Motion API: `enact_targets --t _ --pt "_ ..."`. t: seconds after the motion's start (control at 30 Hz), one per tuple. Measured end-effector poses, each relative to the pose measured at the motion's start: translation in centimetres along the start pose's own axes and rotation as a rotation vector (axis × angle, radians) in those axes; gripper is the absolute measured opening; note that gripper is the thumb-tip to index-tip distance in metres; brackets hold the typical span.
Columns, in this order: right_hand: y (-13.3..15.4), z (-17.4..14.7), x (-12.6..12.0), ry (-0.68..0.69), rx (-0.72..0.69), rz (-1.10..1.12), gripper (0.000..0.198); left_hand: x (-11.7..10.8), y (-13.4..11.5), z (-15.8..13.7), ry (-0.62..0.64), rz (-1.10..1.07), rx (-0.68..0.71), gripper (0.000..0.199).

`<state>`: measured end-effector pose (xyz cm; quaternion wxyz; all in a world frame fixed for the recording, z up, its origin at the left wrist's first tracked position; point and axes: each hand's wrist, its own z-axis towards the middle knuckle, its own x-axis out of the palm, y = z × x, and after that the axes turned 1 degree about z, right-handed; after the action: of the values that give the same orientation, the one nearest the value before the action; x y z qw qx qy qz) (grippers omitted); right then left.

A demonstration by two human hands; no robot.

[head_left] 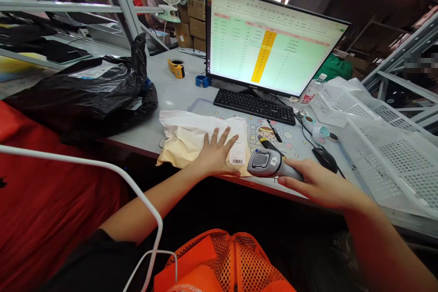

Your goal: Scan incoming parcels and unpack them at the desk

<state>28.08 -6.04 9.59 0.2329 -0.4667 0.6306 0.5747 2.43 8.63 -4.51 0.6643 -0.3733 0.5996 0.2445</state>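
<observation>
My left hand [215, 154] lies flat with fingers spread on a pale yellow and white parcel bag [181, 139] at the desk's front edge. A label with a barcode [237, 161] shows on the bag just right of my fingers. In my right hand [316, 181] is a grey barcode scanner [268, 164], gripped by its handle. The scanner's head points left, close to the barcode end of the bag. Under and behind it, part of a black and yellow tool [270, 146] rests on a cartoon-printed mat [255, 130].
Behind the mat stand a black keyboard [253, 106] and a monitor [270, 45] showing a spreadsheet. A black mouse [325, 159] and white plastic baskets [383, 155] are at the right. On the left sits a black plastic bag [102, 91]. A white tube [102, 164] crosses the lower left.
</observation>
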Motion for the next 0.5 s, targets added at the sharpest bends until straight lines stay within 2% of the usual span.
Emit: enact_targets --t 0.13,0.27,0.33,0.4,0.5 --pt "0.3 0.5 0.9 0.005 -0.022 -0.04 0.037 0.1 0.0 -0.2 -0.006 -0.007 0.004 0.14" --pt "-2.7 1.4 1.0 -0.136 -0.002 -0.072 0.042 0.1 0.0 -0.4 -0.008 -0.017 -0.011 0.142" --pt "-5.4 2.7 1.2 -0.282 0.095 -0.109 0.046 0.1 0.1 -0.5 -0.011 -0.035 -0.024 0.14" --pt "-8.5 4.6 1.5 -0.431 0.261 -0.163 0.052 0.1 0.3 -0.6 -0.031 -0.064 -0.034 0.136" --pt "-12.9 7.5 2.4 -0.548 0.5 -0.223 0.06 0.4 0.6 -0.8 -0.075 -0.108 -0.041 0.13"
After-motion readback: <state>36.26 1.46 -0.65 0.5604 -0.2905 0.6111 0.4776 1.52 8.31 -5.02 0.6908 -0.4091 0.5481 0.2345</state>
